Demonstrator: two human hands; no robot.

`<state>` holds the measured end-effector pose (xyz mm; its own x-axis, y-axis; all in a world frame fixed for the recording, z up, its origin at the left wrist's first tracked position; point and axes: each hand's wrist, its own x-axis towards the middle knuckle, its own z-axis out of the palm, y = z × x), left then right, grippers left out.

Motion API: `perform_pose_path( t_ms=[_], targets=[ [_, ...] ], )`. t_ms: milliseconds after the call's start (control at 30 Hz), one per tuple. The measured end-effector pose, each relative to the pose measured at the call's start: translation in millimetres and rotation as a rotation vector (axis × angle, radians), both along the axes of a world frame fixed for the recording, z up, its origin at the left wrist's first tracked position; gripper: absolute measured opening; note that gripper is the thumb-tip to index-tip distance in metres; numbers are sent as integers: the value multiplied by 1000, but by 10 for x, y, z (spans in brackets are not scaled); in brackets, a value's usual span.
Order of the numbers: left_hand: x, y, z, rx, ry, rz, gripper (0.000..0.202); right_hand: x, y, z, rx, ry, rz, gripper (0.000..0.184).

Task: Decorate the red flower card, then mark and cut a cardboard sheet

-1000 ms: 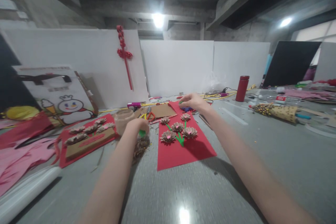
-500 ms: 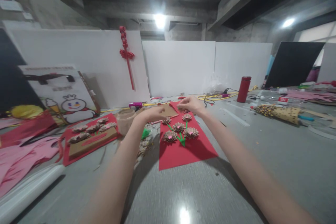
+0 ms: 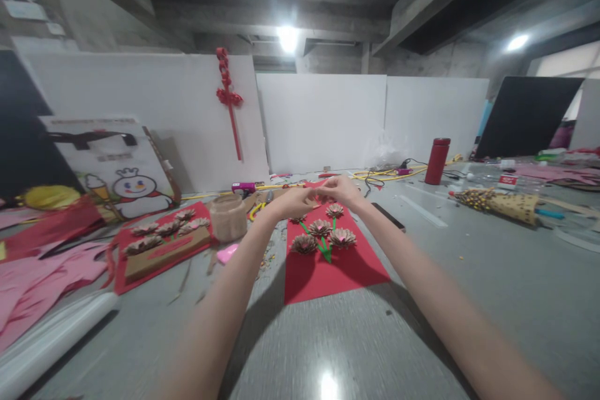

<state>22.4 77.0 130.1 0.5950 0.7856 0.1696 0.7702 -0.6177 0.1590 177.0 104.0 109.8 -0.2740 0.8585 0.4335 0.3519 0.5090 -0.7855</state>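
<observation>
A red sheet of paper [image 3: 337,275] lies on the grey table with several brown paper flowers [image 3: 321,234] on green stems glued to it. Above its far end my left hand [image 3: 293,202] and my right hand [image 3: 341,190] meet, fingers pinched together. Between them shows a small red piece [image 3: 315,184]; I cannot make out more of it.
A tan jar [image 3: 228,217] stands left of the sheet, a pink scrap [image 3: 227,254] beside it. Farther left lies a red board with flowers [image 3: 159,240]. A red bottle [image 3: 435,160] and yellow cables stand at the back, a spotted roll [image 3: 497,202] at right.
My left hand left the green item beside the jar and rose to join the right hand above the sheet's far end. The view shifted slightly.
</observation>
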Motion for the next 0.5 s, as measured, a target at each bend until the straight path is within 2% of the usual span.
perform_pose_path(
  t_ms=[133, 333, 500],
  targets=[
    [6, -19, 20, 9, -17, 5, 38, 8, 45, -24, 38, -56, -37, 18],
    [-6, -41, 32, 17, 14, 13, 37, -10, 20, -12, 60, -110, 54, 17],
    [-2, -81, 60, 24, 38, 12, 35, -14, -67, 38, 78, -189, 22, 27]
  ],
)
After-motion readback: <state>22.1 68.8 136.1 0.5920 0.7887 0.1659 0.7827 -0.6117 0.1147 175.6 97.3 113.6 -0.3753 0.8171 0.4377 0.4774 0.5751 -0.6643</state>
